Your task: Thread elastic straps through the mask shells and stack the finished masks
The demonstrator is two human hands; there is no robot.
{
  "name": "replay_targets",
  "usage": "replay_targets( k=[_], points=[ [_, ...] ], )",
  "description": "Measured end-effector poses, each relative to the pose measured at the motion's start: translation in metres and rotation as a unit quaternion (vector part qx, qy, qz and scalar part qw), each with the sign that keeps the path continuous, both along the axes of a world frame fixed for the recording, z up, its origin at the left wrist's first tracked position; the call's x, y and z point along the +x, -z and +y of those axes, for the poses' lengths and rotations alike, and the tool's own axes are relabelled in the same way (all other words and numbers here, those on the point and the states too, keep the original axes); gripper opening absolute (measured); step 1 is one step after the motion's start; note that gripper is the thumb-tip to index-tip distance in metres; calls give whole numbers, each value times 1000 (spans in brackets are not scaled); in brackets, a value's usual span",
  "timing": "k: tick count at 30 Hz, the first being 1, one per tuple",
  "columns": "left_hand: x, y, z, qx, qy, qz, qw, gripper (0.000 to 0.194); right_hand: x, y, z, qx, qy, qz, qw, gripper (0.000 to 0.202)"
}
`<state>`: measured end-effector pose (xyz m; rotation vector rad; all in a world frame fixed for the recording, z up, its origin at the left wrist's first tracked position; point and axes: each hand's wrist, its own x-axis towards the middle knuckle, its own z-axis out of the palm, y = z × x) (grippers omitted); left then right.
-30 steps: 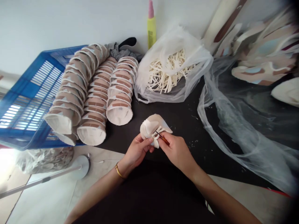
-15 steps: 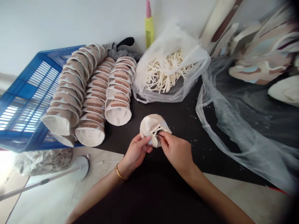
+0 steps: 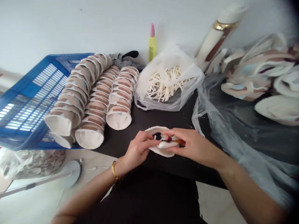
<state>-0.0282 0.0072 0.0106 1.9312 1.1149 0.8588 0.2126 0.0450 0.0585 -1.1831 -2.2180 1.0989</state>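
Note:
A cream fabric shoe upper [image 3: 161, 153] is held low over the black tabletop, its opening facing up. My left hand [image 3: 139, 147] is closed on its left side, with the index finger stretched over the opening. From the right, my right hand [image 3: 190, 143] grips a small hook-like tool [image 3: 179, 142] with an orange-brown handle and thin dark shaft. The tool points left into the opening, near the left fingertip. Something small and red shows beside the shaft; I cannot make out what it is. My right fingers also touch the upper's right end.
A blue crate [image 3: 25, 102] on the left carries rows of nested uppers [image 3: 93, 107]. Behind my hands lies a plastic bag of cream strips [image 3: 163, 84], near a yellow bottle [image 3: 152, 48]. More uppers [image 3: 247, 87] and clear plastic sheeting [image 3: 224, 124] lie right. A lamp base [image 3: 72, 172] shows lower left.
The upper has been turned, so its opening now faces up. My right hand has moved right, and the orange handle now shows. My left index finger has stretched over the opening.

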Motion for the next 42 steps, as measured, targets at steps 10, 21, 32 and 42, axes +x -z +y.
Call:
replay_targets(
  k=[10, 21, 32, 42],
  points=[
    [11, 13, -5, -285, -193, -260, 902, 50, -25, 29, -40, 405, 31, -76, 911, 29],
    [17, 6, 1, -370, -245, -383, 810, 37, -21, 50, -23, 57, 12, -2, 998, 24],
    [18, 3, -3, -306, -181, -294, 887, 49, -41, 52, -20, 116, 84, -13, 990, 20],
    [18, 15, 1, -318, -211, -297, 875, 62, -62, 67, -27, 158, 194, -72, 966, 30]
  ],
)
